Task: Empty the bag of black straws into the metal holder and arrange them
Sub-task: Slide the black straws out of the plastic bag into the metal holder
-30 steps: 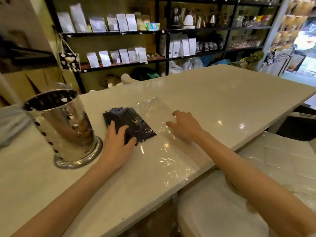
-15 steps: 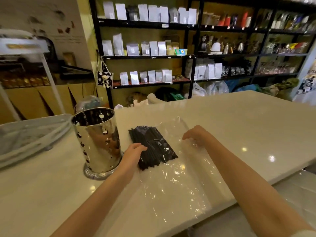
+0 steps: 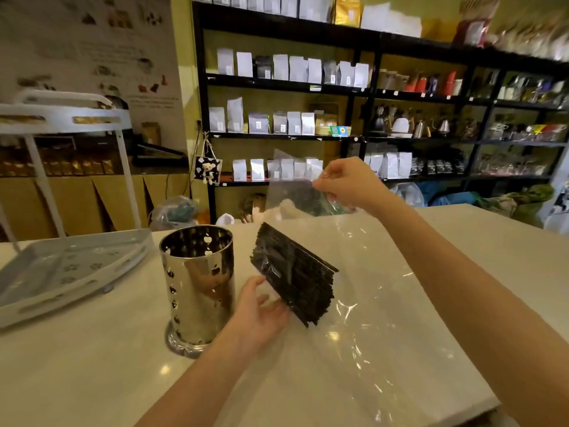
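Observation:
A clear plastic bag [image 3: 363, 309] lies across the white counter, its far end lifted. Inside it a bundle of black straws [image 3: 295, 272] is tilted up on edge. My right hand [image 3: 341, 183] pinches the bag's far edge and holds it raised above the counter. My left hand [image 3: 258, 312] cups the near lower side of the straw bundle through the plastic. The shiny perforated metal holder [image 3: 197, 285] stands upright just left of my left hand, and looks empty at the top.
A white perforated tray rack [image 3: 61, 269] sits on the counter at the left. The white counter [image 3: 92, 371] has its front edge at lower right. Black shelves [image 3: 286, 84] of pouches and kettles stand behind the counter.
My right hand rose from the counter, lifting the bag's far end. The straw bundle went from flat to tilted on edge, with my left hand under it. The camera view tipped upward.

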The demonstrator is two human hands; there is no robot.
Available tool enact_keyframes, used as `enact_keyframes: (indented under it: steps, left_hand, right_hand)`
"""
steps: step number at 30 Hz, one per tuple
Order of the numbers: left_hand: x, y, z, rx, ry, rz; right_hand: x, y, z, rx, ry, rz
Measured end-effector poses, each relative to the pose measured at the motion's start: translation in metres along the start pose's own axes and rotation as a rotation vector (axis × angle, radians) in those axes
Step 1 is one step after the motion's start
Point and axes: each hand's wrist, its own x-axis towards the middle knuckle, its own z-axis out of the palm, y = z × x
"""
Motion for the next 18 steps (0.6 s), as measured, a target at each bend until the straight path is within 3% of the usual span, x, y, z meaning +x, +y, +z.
enact_keyframes:
  steps: [4,9,16,18]
  left_hand:
    - [0.003,-0.008,0.006,0.092,-0.098,-0.122]
    - [0.005,-0.025,0.011,0.131,-0.126,-0.17]
    - [-0.008,-0.043,0.024,-0.009,-0.138,-0.118]
    - [-0.012,-0.041,0.028,-0.074,-0.244,-0.122]
  right_hand:
    - [-0.003,-0.027,-0.007,-0.227,-0.163,-0.078]
    - [0.001,-0.039,-0.025,-0.134,-0.057,-0.17]
    - [-0.006,-0.032,-0.04,0.077,-0.019,-0.107]
    - [-0.007,-0.032,-0.046,0.203,0.034,-0.087]
